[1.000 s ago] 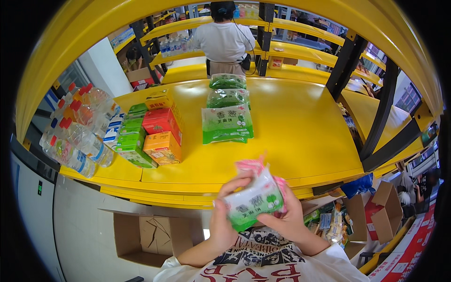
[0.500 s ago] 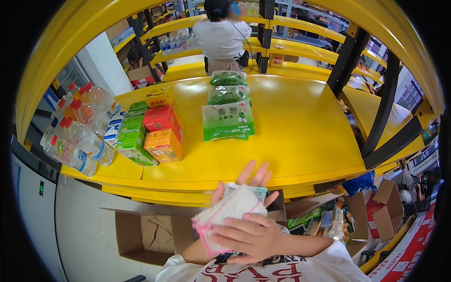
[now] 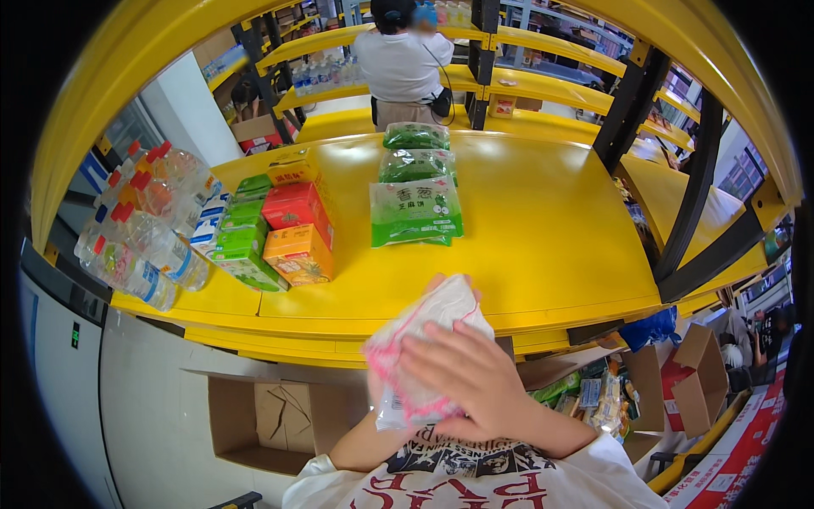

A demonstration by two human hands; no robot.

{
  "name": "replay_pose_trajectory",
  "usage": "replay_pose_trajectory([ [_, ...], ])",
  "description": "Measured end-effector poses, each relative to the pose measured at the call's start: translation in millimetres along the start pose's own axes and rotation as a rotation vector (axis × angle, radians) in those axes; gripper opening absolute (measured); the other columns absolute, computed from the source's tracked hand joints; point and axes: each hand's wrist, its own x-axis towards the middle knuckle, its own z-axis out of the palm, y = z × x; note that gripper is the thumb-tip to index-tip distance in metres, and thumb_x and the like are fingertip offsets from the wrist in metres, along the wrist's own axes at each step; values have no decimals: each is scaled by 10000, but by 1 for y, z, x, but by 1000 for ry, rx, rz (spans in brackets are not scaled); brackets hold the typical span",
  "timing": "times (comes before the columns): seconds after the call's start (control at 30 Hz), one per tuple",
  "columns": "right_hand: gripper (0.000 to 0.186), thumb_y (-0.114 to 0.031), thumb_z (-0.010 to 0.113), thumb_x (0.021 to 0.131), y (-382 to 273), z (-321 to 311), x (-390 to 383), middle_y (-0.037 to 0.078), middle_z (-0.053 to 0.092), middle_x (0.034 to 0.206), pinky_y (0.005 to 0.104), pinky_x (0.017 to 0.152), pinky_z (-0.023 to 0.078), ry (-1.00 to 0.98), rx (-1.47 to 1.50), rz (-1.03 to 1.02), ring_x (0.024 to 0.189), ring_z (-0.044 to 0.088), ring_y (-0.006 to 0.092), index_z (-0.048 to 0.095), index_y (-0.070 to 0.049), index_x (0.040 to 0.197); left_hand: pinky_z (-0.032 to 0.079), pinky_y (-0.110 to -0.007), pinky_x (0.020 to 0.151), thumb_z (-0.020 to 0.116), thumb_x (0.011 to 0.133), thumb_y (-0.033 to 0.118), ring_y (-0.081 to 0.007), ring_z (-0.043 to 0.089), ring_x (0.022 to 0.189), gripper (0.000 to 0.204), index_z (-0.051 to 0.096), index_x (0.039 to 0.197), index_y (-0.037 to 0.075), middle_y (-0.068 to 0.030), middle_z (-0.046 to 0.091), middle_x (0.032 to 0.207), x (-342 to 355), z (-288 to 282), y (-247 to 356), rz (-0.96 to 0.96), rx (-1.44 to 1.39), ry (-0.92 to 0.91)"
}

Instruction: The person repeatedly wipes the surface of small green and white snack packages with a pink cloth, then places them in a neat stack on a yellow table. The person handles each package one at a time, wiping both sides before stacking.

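Note:
Low in front of the shelf, both my hands are together around a small plastic packet [image 3: 392,413], whose clear lower end shows beneath a cloth. My left hand [image 3: 374,388] supports the packet from below and is mostly hidden; only its edge and some fingertips show. Draped over the packet is the white cloth [image 3: 445,307] with pink edging. My right hand [image 3: 479,373] presses on this cloth from above, fingers slightly blurred. Beyond them, green-and-clear snack packets [image 3: 415,212] lie in a row on the yellow shelf [image 3: 534,229].
Drink cartons [image 3: 298,254] and water bottles [image 3: 161,246] stand at the shelf's left. Below are an open cardboard box [image 3: 242,424] and, at right, a box of packaged goods [image 3: 602,399]. Black uprights [image 3: 691,187] bound the right side. A person [image 3: 403,68] stands beyond the shelf.
The cloth and packet have tilted, their far end rising towards the shelf edge. My right hand has moved up and right over the cloth. My left hand's spread fingers are now mostly covered.

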Motion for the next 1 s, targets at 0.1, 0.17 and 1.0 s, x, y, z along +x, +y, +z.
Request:
replay_pose_trajectory([
  [0.1,573,-298,639,687,5,5,-5,72,468,1259,405,932,356,115,43,13,1156,431,249,501,-56,1188,181,-453,1061,373,858,391,-299,168,1318,635,188,1377,76,-170,161,1428,-1,-4,14,95,-36,-163],
  [0.17,533,-266,643,682,7,21,-17,69,473,1251,375,914,372,205,0,-91,1128,450,236,523,-59,1158,161,-449,1068,389,855,372,-309,170,1316,621,208,1373,81,-179,173,1423,8,-7,14,151,-68,-175],
  [1.0,52,-21,547,820,21,-4,-35,-4,545,745,173,563,357,514,677,435,647,447,16,532,-6,867,306,-356,989,550,755,-65,-226,424,1173,534,393,1265,-38,-176,447,1258,-27,-8,25,559,839,45],
])
